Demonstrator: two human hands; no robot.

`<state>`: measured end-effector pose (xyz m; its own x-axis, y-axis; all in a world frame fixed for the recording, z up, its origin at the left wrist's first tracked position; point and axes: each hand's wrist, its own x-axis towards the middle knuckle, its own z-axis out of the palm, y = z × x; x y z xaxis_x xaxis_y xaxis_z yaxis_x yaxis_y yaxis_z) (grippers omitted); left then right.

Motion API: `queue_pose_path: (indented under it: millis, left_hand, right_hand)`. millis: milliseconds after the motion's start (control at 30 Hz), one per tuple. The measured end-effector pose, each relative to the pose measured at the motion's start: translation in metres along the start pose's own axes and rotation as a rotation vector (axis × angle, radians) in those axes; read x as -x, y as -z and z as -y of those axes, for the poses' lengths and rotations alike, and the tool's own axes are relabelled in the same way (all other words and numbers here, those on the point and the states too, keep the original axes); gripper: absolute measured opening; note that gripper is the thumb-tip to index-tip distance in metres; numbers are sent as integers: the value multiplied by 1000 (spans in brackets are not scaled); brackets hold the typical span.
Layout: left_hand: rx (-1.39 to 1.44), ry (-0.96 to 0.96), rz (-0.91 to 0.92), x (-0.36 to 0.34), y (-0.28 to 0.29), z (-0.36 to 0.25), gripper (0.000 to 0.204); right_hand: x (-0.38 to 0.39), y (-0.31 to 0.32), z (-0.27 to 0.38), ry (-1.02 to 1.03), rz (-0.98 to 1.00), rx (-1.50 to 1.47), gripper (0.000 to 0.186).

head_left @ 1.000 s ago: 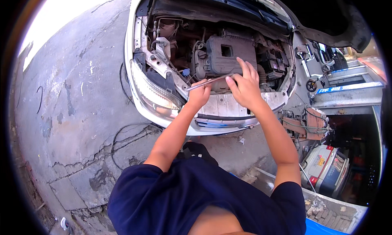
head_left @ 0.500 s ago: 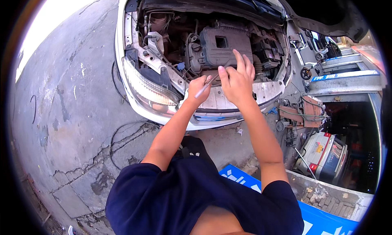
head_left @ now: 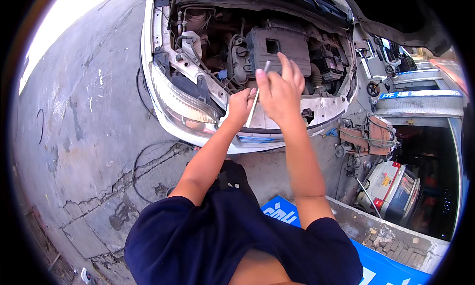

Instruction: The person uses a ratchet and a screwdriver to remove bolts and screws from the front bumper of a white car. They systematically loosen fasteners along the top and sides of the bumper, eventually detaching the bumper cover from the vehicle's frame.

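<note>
Well, the left hand (head_left: pixel 240 106) is curled on a slim metal rod (head_left: pixel 254 106), which slants up above the near front edge of the white car (head_left: pixel 325 108). Just to the right, the right hand (head_left: pixel 281 96) has loosely spread fingers, thumb beside the rod, touching or not I can't tell; the dark engine cover (head_left: pixel 295 47) lies on the far side.

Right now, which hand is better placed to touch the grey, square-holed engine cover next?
Probably the right hand: its raised fingers look closer to the grey, square-holed engine cover. The left hand sits lower, nearer the clear, curved headlight.
</note>
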<state>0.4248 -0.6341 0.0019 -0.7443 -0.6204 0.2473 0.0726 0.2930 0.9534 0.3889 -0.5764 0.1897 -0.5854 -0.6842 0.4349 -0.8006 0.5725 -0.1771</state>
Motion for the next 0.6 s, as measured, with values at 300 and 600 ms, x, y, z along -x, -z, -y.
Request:
queue_pose_path:
  millis: [300,600]
  left_hand:
    - [65,13,-69,2,10,-16,26]
    - [38,-99,-19,-20,8,-13,19]
  right_hand:
    - [71,32,34,7,165,-30,45]
    - [-8,-16,49,40,124,-43,54]
